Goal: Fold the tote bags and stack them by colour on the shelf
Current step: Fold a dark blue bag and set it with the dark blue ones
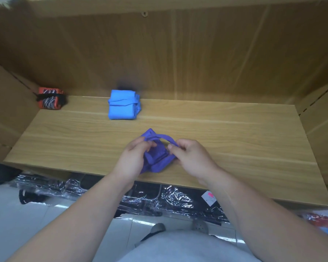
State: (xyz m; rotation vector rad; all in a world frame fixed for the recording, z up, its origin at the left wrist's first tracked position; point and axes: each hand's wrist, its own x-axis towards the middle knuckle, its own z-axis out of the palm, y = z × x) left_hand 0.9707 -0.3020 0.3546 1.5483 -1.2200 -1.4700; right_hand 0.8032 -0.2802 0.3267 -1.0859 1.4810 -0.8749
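A: Both hands work the purple tote bag, which lies near the front edge of the shelf. The left hand pinches the bundle's top corner, and the right hand pinches the strap that loops over it.

B: Soft stuff, I'd say: light, floppy, no stiffness at all. Let go and that fold likely springs open.

A: So the place to hold is across the folded body, strap trapped under a thumb, not by the loop alone.

B: And room? The widest stretch of board runs off to the right. The blue folded bag sits further back, well apart. An orange patterned bundle is in the far left corner by the side wall.

A: Mind that front lip, though. Below it lie plastic-wrapped goods on the floor.
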